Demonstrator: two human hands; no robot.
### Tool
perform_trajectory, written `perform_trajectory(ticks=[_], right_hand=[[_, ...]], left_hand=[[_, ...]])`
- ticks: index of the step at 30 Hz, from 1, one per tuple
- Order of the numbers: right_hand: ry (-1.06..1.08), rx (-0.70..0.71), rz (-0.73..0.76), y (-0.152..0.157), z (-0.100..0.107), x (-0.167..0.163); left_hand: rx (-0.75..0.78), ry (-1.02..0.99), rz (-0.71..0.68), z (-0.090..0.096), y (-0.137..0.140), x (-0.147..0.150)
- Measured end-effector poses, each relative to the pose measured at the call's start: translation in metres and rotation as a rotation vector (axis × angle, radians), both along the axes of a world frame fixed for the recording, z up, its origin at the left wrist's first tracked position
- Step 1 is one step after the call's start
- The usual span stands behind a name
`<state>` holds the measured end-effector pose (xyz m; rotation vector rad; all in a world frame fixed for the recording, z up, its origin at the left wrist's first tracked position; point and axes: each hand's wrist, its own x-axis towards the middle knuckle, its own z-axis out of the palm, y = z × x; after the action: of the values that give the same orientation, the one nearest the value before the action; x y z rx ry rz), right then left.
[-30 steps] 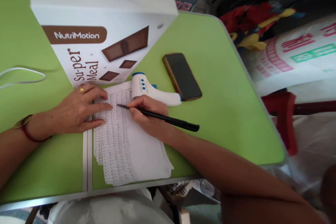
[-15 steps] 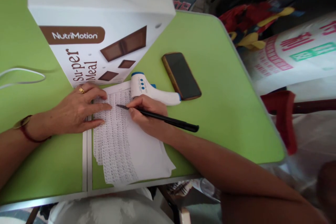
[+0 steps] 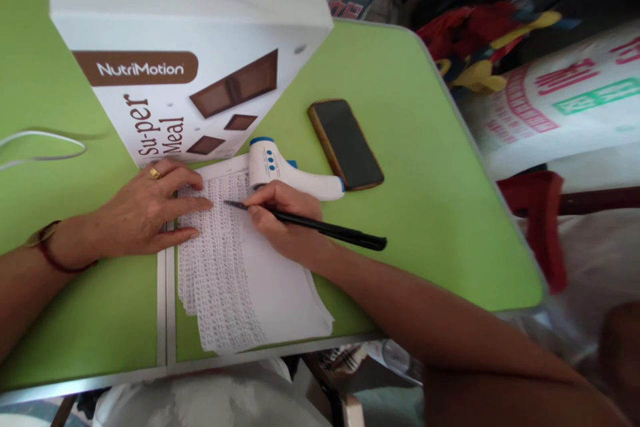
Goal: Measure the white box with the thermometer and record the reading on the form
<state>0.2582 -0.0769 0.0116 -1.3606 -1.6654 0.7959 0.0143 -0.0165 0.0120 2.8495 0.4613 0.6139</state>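
Observation:
A black pen (image 3: 330, 229) is pinched in my right hand (image 3: 285, 217), its tip at the handwritten lines on the top sheet of a small stack of paper (image 3: 280, 293). Dense writing covers the left part of that sheet; the right part is blank. My left hand (image 3: 150, 207) lies with fingers spread, their tips resting on the paper's left edge. Just beyond my right hand a white and blue handheld thermometer (image 3: 295, 180) lies across the top of the stack. A phone (image 3: 347, 143) in a brown case lies to its right.
A large white NutriMotion box (image 3: 170, 33) stands behind the paper on the green table (image 3: 440, 213). On the left lies a white cable (image 3: 45, 135). Beyond the table's right edge are a printed white sack (image 3: 560, 100) and a red object (image 3: 540, 227).
My right hand and the pen have shifted slightly to the right. My left hand stays in place on the paper.

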Motion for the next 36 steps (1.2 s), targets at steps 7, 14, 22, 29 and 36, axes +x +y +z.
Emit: perform_trajectory(ticks=[7,14,22,29,36], right_hand=[[0.02,-0.026,-0.044,0.0012,0.0004,-0.0012],[-0.017,-0.025,-0.022,0.0009,0.0015,-0.0008],[-0.043,-0.033,-0.013,0.0014,0.0028,-0.0009],[-0.006,-0.035,-0.044,0.0012,0.0025,-0.002],[-0.019,-0.052,-0.034,0.0006,0.0021,-0.0008]], left_hand=[[0.002,-0.002,0.002,0.0005,-0.0009,0.0002],[-0.001,-0.001,0.0,0.0007,-0.0003,0.0],[-0.009,0.005,0.005,0.0004,-0.0004,-0.0001],[0.0,0.001,0.002,0.0003,-0.0002,-0.0001],[-0.003,-0.004,0.007,-0.0005,0.0003,-0.0002]])
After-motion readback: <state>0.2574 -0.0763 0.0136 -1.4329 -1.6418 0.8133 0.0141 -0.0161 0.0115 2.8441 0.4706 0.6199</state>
